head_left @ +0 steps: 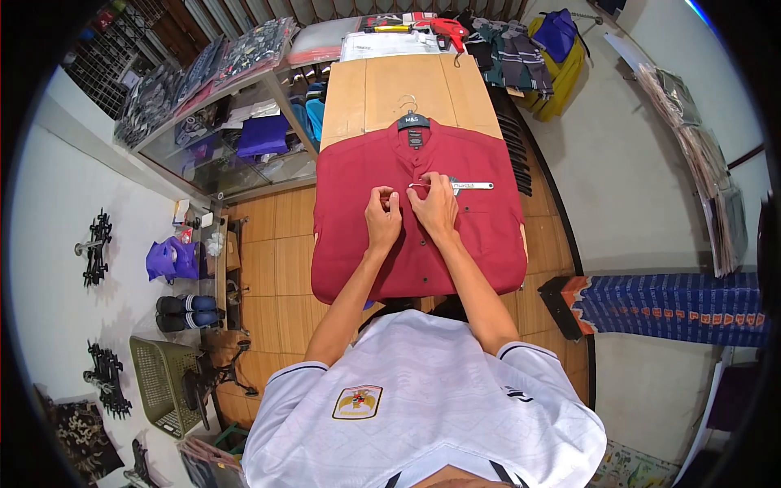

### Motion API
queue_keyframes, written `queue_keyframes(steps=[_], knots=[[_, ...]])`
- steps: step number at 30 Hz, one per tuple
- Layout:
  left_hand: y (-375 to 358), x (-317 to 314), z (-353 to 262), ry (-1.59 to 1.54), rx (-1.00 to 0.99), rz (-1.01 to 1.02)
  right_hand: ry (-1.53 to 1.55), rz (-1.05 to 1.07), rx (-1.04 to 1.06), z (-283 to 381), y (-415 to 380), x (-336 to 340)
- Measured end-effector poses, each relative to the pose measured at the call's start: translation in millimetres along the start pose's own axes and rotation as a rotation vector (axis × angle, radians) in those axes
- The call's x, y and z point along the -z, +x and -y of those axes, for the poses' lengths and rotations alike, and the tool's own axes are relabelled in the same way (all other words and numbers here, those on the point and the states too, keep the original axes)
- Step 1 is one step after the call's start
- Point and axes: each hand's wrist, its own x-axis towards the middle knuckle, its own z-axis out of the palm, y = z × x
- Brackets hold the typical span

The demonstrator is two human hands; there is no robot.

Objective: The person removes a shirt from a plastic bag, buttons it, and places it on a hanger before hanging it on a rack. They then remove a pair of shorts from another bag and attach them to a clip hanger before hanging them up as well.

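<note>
- Several dark, striped slippers (189, 312) sit at the left of the frame, above an olive basket (153, 374) whose inside is hard to make out.
- Upper left, a glass cabinet (290, 114) carries bagged garments (256, 45), stacked flat probably to save room; glare and packing hide their details.
- Near the centre, the left hand (382, 216) hovers over or rests on the shirt front, fingers curled and thumb close to the fingertips; whether it pinches anything I cannot tell.
- Across the middle, the red shirt (366, 264) lies face up on the bench (350, 89), collar away from the person, likely so that its front stays smooth and within reach of both hands. Its sleeves and back are out of sight.
- A black hanger (413, 120) sits in the collar at upper centre, presumably holding the neck in shape; its arms are hidden inside.
- Just right of centre, the right hand (435, 207) pinches a slim white tool (478, 186) by the shirt's button line, seemingly to steer its thin tip; the fingers cover its middle, and its lettering is unclear.
- At far right, a blue patterned bundle (671, 309) runs towards the frame's dark edge.
</note>
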Motion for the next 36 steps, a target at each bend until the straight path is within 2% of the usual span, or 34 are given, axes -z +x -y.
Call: queue_keyframes(steps=[5,11,17,20,23,26,29,36], knots=[[1.0,-1.6,5.6,0.007,-0.018,0.005,-0.117,0.054,-0.103,5.6,25.6,-16.3],[0.8,-0.4,-5.9,0.032,0.030,0.031,-0.179,0.030,-0.049,-22.7,32.8,-36.6],[16.4,-10.7,-5.2,0.199,-0.027,0.152,0.100,0.086,-0.106,-32.4,28.8,-14.5],[34.8,-18.8,-8.4,0.243,-0.081,0.210,0.200,0.034,-0.107,-38.1,28.2,-16.2],[50.0,-28.9,1.3,0.366,-0.162,0.246,0.213,0.034,-0.141,-38.2,28.8,-13.6],[57.5,-30.6,1.4,0.445,-0.141,0.353,0.276,0.052,-0.188,-41.6,30.2,-14.0],[61.8,-35.1,13.0,0.474,-0.100,0.372,0.295,0.065,-0.193,-42.7,30.7,-15.2],[71.9,-30.3,18.1,0.335,0.054,0.439,0.297,0.095,-0.188,-35.2,27.5,-8.3]])
